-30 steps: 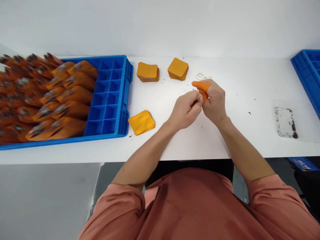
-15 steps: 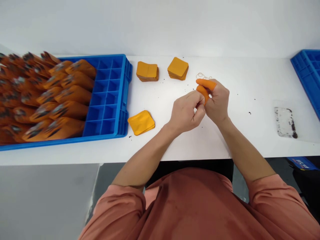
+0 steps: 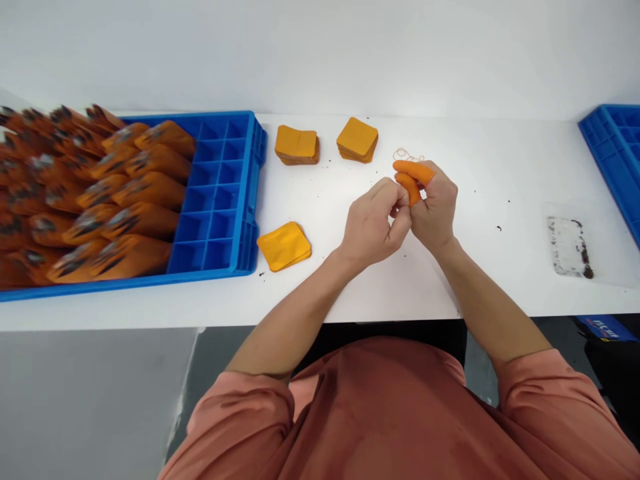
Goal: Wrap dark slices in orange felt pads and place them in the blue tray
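Observation:
Orange finger cots cover two digits of my right hand (image 3: 436,208). The upper finger cot (image 3: 414,171) points left, and the lower finger cot (image 3: 411,190) curves just beneath it. Those two digits are stretched out; the other fingers of that hand are mostly hidden. My left hand (image 3: 374,217) is closed in a pinch at the lower finger cot, its fingertips touching the base of the covered digit. Both hands meet above the white table. Behind the upper finger cot lie thin tan rubber bands (image 3: 403,155).
Left stands a blue divided crate (image 3: 250,193) with many orange pouches (image 3: 150,190). Yellow-orange stacks lie nearby: one at the back (image 3: 297,143), another beside it (image 3: 357,138), one in front (image 3: 285,245). At right are a soil-smudged clear sheet (image 3: 567,247) and another blue crate (image 3: 607,153).
The hands hold nearly the same pose, with the left fingers still at the lower finger cot. The view has shifted very slightly.

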Tool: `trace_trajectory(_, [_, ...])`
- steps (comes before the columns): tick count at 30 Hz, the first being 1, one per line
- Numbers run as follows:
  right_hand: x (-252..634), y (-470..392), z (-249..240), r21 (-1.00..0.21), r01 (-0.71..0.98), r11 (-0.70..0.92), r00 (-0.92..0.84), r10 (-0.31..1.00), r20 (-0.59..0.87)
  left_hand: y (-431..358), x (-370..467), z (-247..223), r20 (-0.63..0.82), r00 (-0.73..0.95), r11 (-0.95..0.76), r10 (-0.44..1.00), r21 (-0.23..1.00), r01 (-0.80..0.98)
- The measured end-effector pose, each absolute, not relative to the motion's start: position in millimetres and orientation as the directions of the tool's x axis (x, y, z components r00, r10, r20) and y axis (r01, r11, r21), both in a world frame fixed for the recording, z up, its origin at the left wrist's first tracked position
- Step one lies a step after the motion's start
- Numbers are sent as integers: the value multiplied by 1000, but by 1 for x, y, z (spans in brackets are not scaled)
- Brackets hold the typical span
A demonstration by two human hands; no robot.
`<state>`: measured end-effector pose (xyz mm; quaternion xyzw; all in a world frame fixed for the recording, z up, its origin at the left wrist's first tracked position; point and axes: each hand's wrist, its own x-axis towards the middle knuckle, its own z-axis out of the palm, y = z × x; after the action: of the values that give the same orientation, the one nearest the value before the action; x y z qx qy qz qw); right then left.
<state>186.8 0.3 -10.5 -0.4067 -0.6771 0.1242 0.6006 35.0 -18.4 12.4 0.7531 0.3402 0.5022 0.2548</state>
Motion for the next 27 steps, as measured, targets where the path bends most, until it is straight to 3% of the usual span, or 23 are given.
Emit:
trace_trajectory(4, [185, 1, -11, -749, 314, 583, 67, 773, 630, -10, 31, 14, 336, 239, -352, 911, 936, 26])
trace_trajectory(8, [182, 2, -14, -883, 188, 430, 69, 891, 448, -2, 28, 11, 139, 324, -99, 936, 986, -137])
trace_trajectory(13, [177, 1, -20, -968, 31, 248, -6, 969, 248, 0, 31, 3, 135, 348, -75, 928, 980, -183])
trace_trajectory(21, [177, -2, -32, -916, 128, 381, 52, 919, 390, -15, 46, -1, 210, 428, -137, 879, 971, -195])
trace_trajectory(27, [174, 2, -45, -937, 43, 346, 18, 938, 347, -15, 39, 14, 217, 425, -184, 879, 976, -118])
